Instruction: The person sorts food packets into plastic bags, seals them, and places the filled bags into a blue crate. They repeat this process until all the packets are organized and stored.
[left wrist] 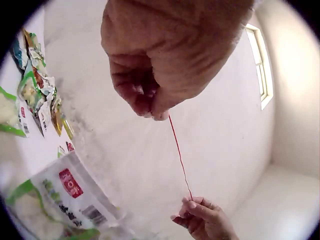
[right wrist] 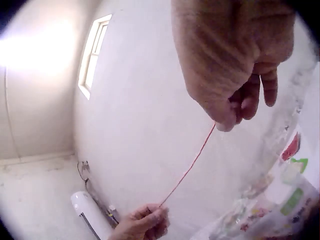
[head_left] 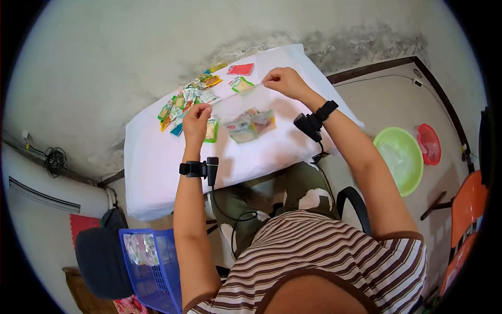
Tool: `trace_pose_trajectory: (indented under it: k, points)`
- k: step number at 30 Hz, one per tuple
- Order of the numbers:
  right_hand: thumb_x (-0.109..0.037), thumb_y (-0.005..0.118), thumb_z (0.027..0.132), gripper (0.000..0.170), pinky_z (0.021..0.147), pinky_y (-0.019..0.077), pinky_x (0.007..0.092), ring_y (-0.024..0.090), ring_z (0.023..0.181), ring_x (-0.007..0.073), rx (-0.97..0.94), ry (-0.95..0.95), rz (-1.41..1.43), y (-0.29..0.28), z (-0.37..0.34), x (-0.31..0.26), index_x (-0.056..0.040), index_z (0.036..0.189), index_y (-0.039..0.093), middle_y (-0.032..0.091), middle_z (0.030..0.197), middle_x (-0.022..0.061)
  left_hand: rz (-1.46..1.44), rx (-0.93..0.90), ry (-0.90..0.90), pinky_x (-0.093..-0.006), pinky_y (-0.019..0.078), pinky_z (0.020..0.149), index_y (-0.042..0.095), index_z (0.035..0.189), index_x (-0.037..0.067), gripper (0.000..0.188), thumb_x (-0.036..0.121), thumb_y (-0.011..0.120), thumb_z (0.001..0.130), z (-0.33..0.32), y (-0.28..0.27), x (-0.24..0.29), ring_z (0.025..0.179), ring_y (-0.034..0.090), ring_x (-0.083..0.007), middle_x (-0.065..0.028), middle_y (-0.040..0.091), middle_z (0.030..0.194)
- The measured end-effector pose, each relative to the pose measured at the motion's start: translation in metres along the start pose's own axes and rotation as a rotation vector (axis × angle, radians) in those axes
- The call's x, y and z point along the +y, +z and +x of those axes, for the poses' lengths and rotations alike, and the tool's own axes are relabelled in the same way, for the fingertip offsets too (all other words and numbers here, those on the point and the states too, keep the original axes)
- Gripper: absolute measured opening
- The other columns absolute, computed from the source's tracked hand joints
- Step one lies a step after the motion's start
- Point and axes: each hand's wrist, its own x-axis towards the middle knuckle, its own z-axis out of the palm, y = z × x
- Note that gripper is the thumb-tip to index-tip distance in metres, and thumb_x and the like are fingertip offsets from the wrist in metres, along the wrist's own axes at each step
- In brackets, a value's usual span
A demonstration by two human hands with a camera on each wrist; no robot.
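Pinching clear plastic bag (head_left: 246, 113) by opposite top ends: left hand (head_left: 196, 124), right hand (head_left: 286, 82). Snack packets (head_left: 180, 102) heaped far left on white-covered table (head_left: 157, 175).

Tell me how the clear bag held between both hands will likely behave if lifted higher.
The clear bag is probably floppy: its red edge looks thin and slightly wavy. It is likely bottom-heavy, since what look like packets show low in it. It may swing, as the left hand and right hand pinch only its top edge.
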Motion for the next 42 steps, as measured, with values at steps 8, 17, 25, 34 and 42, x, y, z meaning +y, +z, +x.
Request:
trace_pose_trajectory:
  k: [8,17,25,34,42]
  points:
    - [-0.012,0.065,0.079,0.014,0.069,0.0476,0.0255,0.059,0.072,0.0119,-0.111,0.106,0.123,-0.004,-0.016,0.007,0.0005,0.085,0.066,0.065,0.078,0.0065,0.096,-0.051,-0.037,-0.0222,0.042,0.06,0.062,0.087,0.001,0.01,0.01,0.061,0.082,-0.02,0.003,-0.007,0.066,0.052,-0.0082,-0.0014,0.06,0.073]
    - [-0.012,0.066,0.078,0.016,0.071,0.0488,0.0262,0.062,0.075,0.014,-0.145,0.102,0.093,-0.015,-0.021,0.0,0.0008,0.088,0.067,0.067,0.08,0.01,0.121,-0.14,-0.033,-0.0207,0.041,0.06,0.061,0.087,0.001,0.009,0.008,0.061,0.082,-0.019,0.001,0.007,0.066,0.05,-0.0069,-0.0003,0.058,0.075]
    - [-0.011,0.066,0.078,0.016,0.071,0.0487,0.026,0.061,0.075,0.0135,-0.131,0.126,0.085,-0.015,-0.026,0.0,0.0012,0.087,0.067,0.067,0.081,0.0094,0.139,-0.104,-0.024,-0.0226,0.0416,0.058,0.061,0.084,0.001,0.008,0.008,0.063,0.08,-0.022,0.004,0.008,0.062,0.05,-0.0087,-0.0014,0.058,0.07]
    - [-0.014,0.065,0.08,0.016,0.07,0.0484,0.0263,0.061,0.074,0.0132,-0.147,0.109,0.091,-0.016,-0.03,0.003,0.0007,0.086,0.067,0.067,0.079,0.0081,0.156,-0.083,0.009,-0.0237,0.0419,0.057,0.061,0.084,0.002,0.009,0.009,0.063,0.079,-0.022,0.005,0.001,0.061,0.05,-0.0091,-0.0018,0.058,0.069]
    - [-0.016,0.063,0.081,0.017,0.069,0.0466,0.027,0.058,0.073,0.013,-0.142,0.069,0.134,-0.01,-0.033,0.012,0.0,0.085,0.065,0.064,0.078,0.0074,0.143,-0.073,-0.023,-0.0236,0.0412,0.056,0.06,0.082,0.002,0.008,0.009,0.063,0.079,-0.024,0.006,0.003,0.061,0.049,-0.0089,-0.0014,0.057,0.068]
